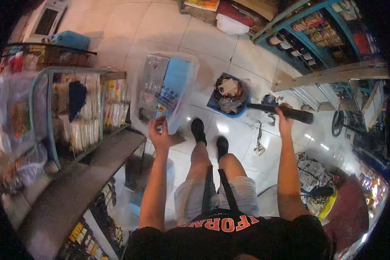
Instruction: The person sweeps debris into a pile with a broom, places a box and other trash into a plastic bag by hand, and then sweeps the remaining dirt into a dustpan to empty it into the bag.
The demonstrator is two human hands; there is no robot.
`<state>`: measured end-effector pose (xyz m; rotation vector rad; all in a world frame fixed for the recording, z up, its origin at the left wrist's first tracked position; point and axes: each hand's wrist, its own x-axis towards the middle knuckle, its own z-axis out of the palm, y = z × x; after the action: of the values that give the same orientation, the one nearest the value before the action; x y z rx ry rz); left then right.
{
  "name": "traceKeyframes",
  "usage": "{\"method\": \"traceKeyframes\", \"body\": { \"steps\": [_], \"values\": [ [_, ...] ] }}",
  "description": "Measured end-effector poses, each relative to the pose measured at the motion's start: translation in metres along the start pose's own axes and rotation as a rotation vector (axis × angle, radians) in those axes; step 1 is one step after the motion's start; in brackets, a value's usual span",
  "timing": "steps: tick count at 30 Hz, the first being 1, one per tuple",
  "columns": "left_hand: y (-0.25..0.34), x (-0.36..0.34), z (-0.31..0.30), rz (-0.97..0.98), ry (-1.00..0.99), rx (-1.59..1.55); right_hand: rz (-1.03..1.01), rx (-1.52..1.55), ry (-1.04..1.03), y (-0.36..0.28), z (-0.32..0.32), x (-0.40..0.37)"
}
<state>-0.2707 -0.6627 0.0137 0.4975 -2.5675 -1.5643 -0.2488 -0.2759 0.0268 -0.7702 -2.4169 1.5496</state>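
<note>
My right hand [284, 120] is closed round a long black handle [300, 115] that reaches left to the edge of a blue dustpan [240, 113]. Crumpled paper and dark plastic litter [229, 92] fill the pan on the tiled floor. My left hand [159, 133] has its fingers curled together at the near edge of a clear plastic bin [192, 69]; what they hold, if anything, is too small to name. A blurred brown thing [177, 138] shows beside that wrist. Inside the bin are a grey box [154, 73] and a blue one [177, 73].
A rack of packets [86, 125] and a dark bench [80, 173] flank my left side. Shelves [316, 32] stand at the upper right, with a wooden beam [333, 74] below. Scraps [259, 150] lie on the floor; a printed bag [312, 173] is near my right arm.
</note>
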Motion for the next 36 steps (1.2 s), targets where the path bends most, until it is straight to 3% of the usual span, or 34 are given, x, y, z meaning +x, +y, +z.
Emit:
{"method": "traceKeyframes", "body": {
  "steps": [1, 3, 7, 9, 10, 11, 14, 16, 17, 19, 20, 21, 23, 24, 26, 27, 29, 31, 35, 36],
  "values": [
    [0.002, 0.007, 0.002, -0.009, -0.016, -0.001, -0.229, -0.194, 0.011, 0.031, 0.006, 0.015],
    [0.004, 0.019, 0.004, -0.137, -0.009, 0.03, -0.097, -0.162, 0.042, 0.045, 0.021, 0.031],
    [0.005, 0.036, 0.006, -0.081, 0.023, -0.029, -0.105, -0.048, 0.174, 0.055, 0.039, 0.065],
    [0.006, 0.041, 0.005, -0.071, 0.019, 0.031, 0.128, -0.081, 0.209, 0.059, 0.037, 0.085],
    [0.006, 0.045, 0.005, -0.054, 0.002, 0.08, 0.16, 0.036, 0.229, 0.068, 0.039, 0.093],
    [0.003, 0.051, 0.006, -0.065, 0.029, 0.09, 0.142, -0.238, 0.243, 0.076, 0.039, 0.103],
    [-0.011, 0.078, 0.01, -0.085, -0.033, 0.215, 0.317, -0.136, 0.162, 0.101, 0.041, 0.122],
    [-0.005, 0.104, 0.017, 0.029, -0.054, 0.426, -0.104, -0.527, 0.082, 0.132, 0.042, 0.134],
    [-0.003, 0.115, 0.021, 0.012, -0.045, 0.432, -0.108, -0.528, 0.063, 0.14, 0.043, 0.138],
    [0.0, 0.137, 0.027, 0.114, 0.051, 0.643, 0.256, 0.038, 0.111, 0.132, 0.053, 0.136],
    [0.002, 0.149, 0.032, 0.103, 0.052, 0.65, 0.366, 0.158, 0.179, 0.12, 0.054, 0.137],
    [0.0, 0.16, 0.036, 0.116, -0.003, 0.649, 0.371, 0.154, 0.171, 0.1, 0.056, 0.137],
    [-0.001, 0.178, 0.047, 0.118, -0.057, 0.647, 0.641, 0.174, 0.204, 0.077, 0.054, 0.137],
    [-0.001, 0.185, 0.054, 0.084, -0.116, 0.665, 0.642, 0.166, 0.196, 0.104, 0.045, 0.139],
    [-0.003, 0.196, 0.068, 0.043, -0.172, 0.683, 0.548, 0.468, 0.073, 0.184, 0.019, 0.145],
    [-0.004, 0.199, 0.076, 0.048, -0.139, 0.69, 0.551, 0.462, 0.066, 0.164, 0.02, 0.14],
    [-0.004, 0.204, 0.091, 0.045, -0.104, 0.696, 0.802, 0.275, -0.03, 0.103, 0.026, 0.13],
    [-0.003, 0.207, 0.101, -0.049, -0.03, 0.835, 0.915, 0.265, -0.079, 0.11, 0.022, 0.115],
    [-0.004, 0.211, 0.107, -0.047, -0.003, 0.824, 1.213, 0.263, -0.227, 0.089, 0.047, 0.089],
    [-0.001, 0.212, 0.105, -0.069, -0.078, 0.844, 1.183, 0.315, -0.305, 0.07, 0.061, 0.087]
  ]
}}
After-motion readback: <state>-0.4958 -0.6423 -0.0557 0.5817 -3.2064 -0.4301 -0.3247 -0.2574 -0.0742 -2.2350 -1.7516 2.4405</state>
